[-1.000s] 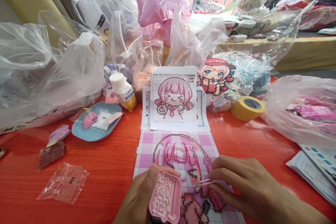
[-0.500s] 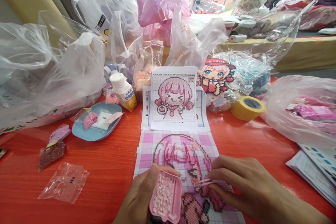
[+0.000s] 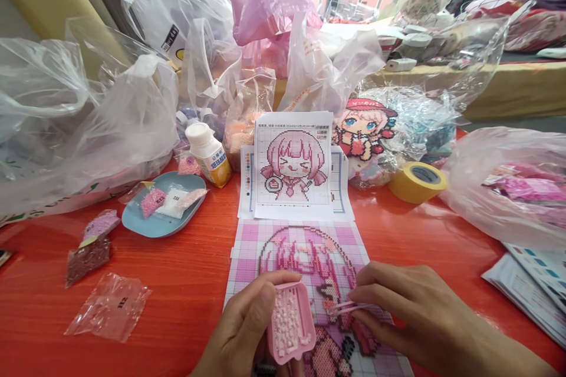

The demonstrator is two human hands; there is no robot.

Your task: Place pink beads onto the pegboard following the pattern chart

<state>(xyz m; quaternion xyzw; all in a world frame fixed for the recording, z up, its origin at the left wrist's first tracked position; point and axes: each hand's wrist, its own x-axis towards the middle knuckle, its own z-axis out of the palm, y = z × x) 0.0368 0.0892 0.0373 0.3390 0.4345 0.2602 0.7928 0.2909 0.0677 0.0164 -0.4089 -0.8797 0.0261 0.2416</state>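
My left hand is closed around a small pink tray full of pale pink beads, held over the lower left of the pegboard. In my right hand are pink tweezers, pinched between thumb and fingers, their tips low over the bead pattern. The pegboard has a pink and white checked grid and carries a partly outlined figure in dark, pink and peach beads. Behind it a printed chart of a pink-haired character stands propped up.
A blue plate with bead bags lies left, near loose bead bags and a clear 112 bag. A white bottle, yellow tape roll and plastic bags surround the work. Papers lie right.
My left hand has shifted the pink tray a little to the right and tilted it, with the fingers now over its top edge. The right hand and tweezers have hardly moved.
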